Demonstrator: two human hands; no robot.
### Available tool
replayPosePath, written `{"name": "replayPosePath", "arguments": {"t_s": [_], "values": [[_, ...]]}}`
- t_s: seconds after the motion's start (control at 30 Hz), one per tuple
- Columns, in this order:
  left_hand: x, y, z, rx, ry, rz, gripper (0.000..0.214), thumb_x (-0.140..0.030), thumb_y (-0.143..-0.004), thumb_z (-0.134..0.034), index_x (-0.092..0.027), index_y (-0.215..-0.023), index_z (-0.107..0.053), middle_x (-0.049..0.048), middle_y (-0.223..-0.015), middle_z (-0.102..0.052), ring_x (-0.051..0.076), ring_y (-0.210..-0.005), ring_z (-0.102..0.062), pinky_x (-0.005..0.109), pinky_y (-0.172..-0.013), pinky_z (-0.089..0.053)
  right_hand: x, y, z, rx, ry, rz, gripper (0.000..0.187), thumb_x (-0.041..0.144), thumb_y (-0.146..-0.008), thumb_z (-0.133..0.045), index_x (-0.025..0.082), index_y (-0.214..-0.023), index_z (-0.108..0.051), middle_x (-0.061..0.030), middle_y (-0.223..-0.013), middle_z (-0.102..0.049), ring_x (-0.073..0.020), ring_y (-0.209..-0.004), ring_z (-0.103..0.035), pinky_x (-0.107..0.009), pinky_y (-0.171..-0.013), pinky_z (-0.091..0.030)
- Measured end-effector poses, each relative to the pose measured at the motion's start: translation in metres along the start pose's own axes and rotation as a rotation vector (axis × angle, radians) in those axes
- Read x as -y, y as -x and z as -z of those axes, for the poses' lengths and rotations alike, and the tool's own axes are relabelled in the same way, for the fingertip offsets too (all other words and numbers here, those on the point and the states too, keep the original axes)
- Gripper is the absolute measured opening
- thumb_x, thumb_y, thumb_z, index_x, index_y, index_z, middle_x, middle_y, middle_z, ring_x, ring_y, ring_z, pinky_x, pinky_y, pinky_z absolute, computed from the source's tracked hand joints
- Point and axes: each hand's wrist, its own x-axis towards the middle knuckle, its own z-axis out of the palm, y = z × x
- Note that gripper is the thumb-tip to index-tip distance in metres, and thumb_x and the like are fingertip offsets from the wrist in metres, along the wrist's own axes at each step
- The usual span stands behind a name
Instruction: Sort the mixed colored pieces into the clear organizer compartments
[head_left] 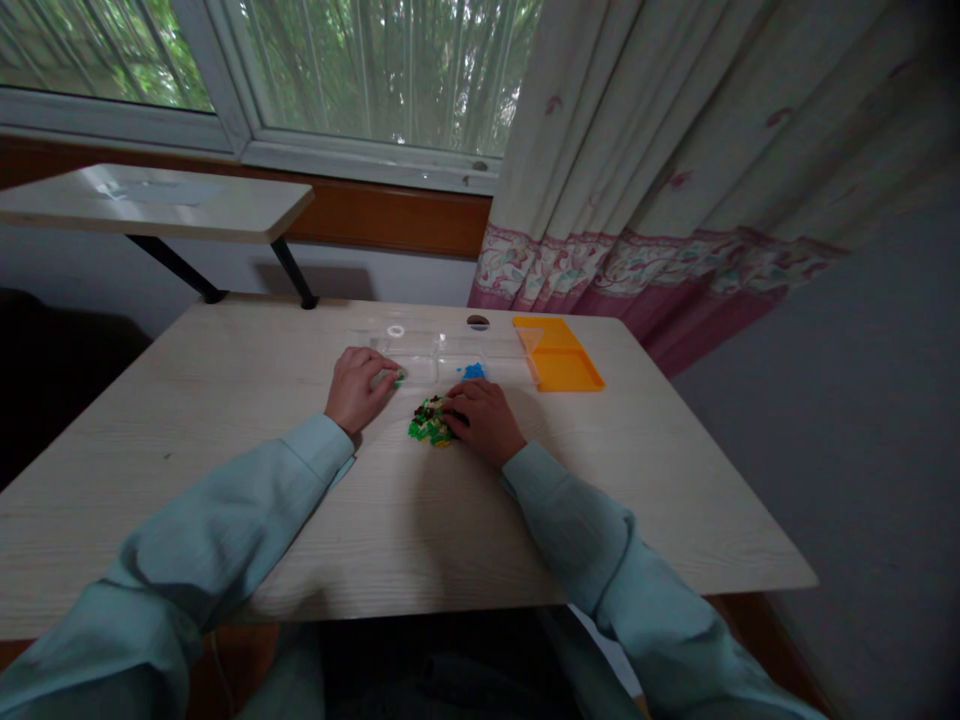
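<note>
My left hand (358,385) rests curled on the pale wooden table (225,430), its fingertips at the near left corner of a clear compartment tray (439,352), where a small green piece (400,377) shows. My right hand (484,417) lies with fingers bent on a little heap of green, black and yellow small pieces (427,423). Blue pieces (472,371) sit in one tray compartment just beyond the right hand. Whether either hand pinches a piece is hidden by the fingers.
An orange lid (559,355) lies to the right of the tray. A round hole (478,322) is in the table's far edge. A second small table (150,200) stands behind at the left under the window. A curtain (675,170) hangs at the right.
</note>
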Motion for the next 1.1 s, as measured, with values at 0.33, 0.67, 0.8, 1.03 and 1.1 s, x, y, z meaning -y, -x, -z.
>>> {"name": "replayPosePath", "arguments": {"t_s": [0.33, 0.67, 0.8, 1.03, 1.1], "values": [[-0.001, 0.0, 0.001, 0.019, -0.008, 0.002, 0.021, -0.034, -0.089, -0.055, -0.02, -0.095, -0.07, 0.0065, -0.091, -0.063, 0.023, -0.094, -0.052, 0.04, -0.087, -0.039, -0.011, -0.002, -0.011, -0.109, -0.137, -0.062, 0.01, 0.022, -0.084, -0.065, 0.022, -0.089, -0.074, -0.0052, -0.095, -0.07, -0.0216, -0.095, -0.056, -0.039, -0.089, -0.042], [0.002, 0.001, 0.0, 0.025, -0.014, 0.015, 0.024, -0.024, -0.088, -0.05, -0.021, -0.102, -0.07, 0.0071, -0.092, -0.061, 0.023, -0.094, -0.051, 0.041, -0.087, -0.039, -0.012, -0.004, -0.011, -0.203, -0.197, -0.112, 0.011, 0.024, -0.086, -0.063, 0.021, -0.086, -0.073, -0.0064, -0.09, -0.068, -0.0209, -0.091, -0.058, -0.037, -0.088, -0.044], [-0.001, 0.001, 0.002, 0.029, 0.004, -0.024, 0.026, -0.023, -0.089, -0.048, -0.021, -0.105, -0.069, 0.0077, -0.093, -0.061, 0.024, -0.095, -0.051, 0.042, -0.087, -0.039, -0.012, -0.004, -0.011, -0.202, -0.24, -0.132, 0.012, 0.026, -0.086, -0.062, 0.022, -0.087, -0.073, -0.0063, -0.089, -0.068, -0.0209, -0.091, -0.058, -0.037, -0.088, -0.045], [-0.029, 0.005, 0.006, 0.253, 0.055, -0.325, 0.03, -0.029, -0.091, -0.049, -0.024, -0.118, -0.062, 0.0071, -0.1, -0.062, 0.022, -0.099, -0.052, 0.042, -0.092, -0.038, -0.008, -0.005, -0.011, -0.195, -0.297, -0.097, 0.015, 0.027, -0.088, -0.06, 0.021, -0.088, -0.074, -0.0067, -0.089, -0.068, -0.0204, -0.092, -0.058, -0.037, -0.089, -0.045], [-0.033, 0.005, 0.007, 0.289, 0.063, -0.345, 0.032, -0.033, -0.092, -0.049, -0.024, -0.12, -0.061, 0.0075, -0.101, -0.062, 0.023, -0.1, -0.052, 0.042, -0.092, -0.039, -0.006, -0.005, -0.012, -0.182, -0.309, -0.081, 0.016, 0.028, -0.088, -0.06, 0.021, -0.089, -0.074, -0.0066, -0.089, -0.068, -0.0202, -0.091, -0.058, -0.037, -0.088, -0.045]]}}
